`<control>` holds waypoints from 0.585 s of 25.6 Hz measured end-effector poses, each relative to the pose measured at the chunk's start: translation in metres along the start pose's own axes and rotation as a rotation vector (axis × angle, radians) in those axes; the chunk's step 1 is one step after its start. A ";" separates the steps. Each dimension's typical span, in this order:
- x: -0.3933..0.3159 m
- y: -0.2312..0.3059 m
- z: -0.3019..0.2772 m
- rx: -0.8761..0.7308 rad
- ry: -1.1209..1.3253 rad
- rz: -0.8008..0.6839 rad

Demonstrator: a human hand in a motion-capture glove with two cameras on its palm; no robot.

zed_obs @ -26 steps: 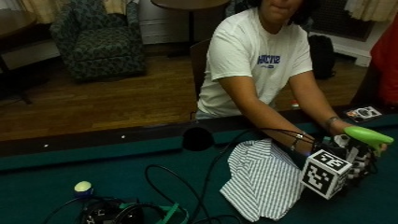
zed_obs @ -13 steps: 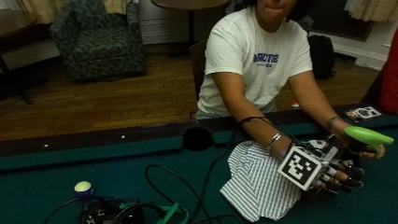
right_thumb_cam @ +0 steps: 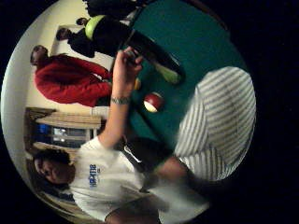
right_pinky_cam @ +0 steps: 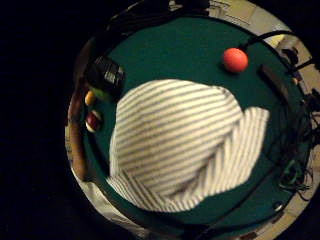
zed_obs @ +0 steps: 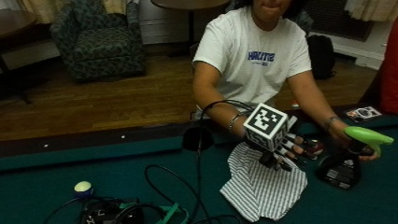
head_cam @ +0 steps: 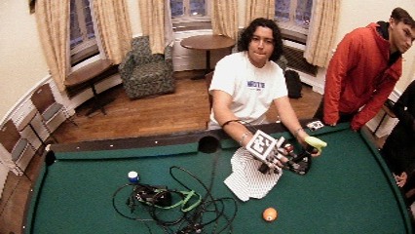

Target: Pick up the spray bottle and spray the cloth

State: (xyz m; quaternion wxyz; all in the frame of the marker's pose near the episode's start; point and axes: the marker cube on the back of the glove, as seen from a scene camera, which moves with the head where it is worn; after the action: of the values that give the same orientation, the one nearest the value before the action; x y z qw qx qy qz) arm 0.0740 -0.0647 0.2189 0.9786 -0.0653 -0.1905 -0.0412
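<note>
Two steps make up this job, and judging from the outside view neither is done by the gloved right hand (zed_obs: 281, 148). That hand hovers over the striped cloth (zed_obs: 264, 185) at the lower centre of the frame, fingers spread and relaxed, holding nothing. The spray bottle (zed_obs: 347, 161) stands on the green table (zed_obs: 93, 163) at the right edge of the frame, just beside the cloth. The bare hand (zed_obs: 345, 140) has hold of it near its light green trigger head. The gloved hand has yet to take the bottle, and I cannot tell whether the cloth is wet.

The bottle is the only container here. Its body is dark, so how much liquid is inside cannot be told.

In the little finger side palm view the cloth (right_pinky_cam: 180, 150) fills the middle, with the bottle (right_pinky_cam: 105, 77) beside it at upper left and an orange ball (right_pinky_cam: 235, 60) on the felt at upper right.
</note>
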 end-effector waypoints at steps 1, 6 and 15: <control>-0.001 0.013 -0.004 -0.014 0.034 -0.013; -0.010 0.069 -0.015 -0.062 0.146 -0.055; -0.044 0.140 -0.039 -0.060 0.375 -0.143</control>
State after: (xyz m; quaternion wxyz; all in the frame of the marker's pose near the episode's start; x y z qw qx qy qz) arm 0.0621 0.0705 0.1512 0.9892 -0.0721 -0.0076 -0.1277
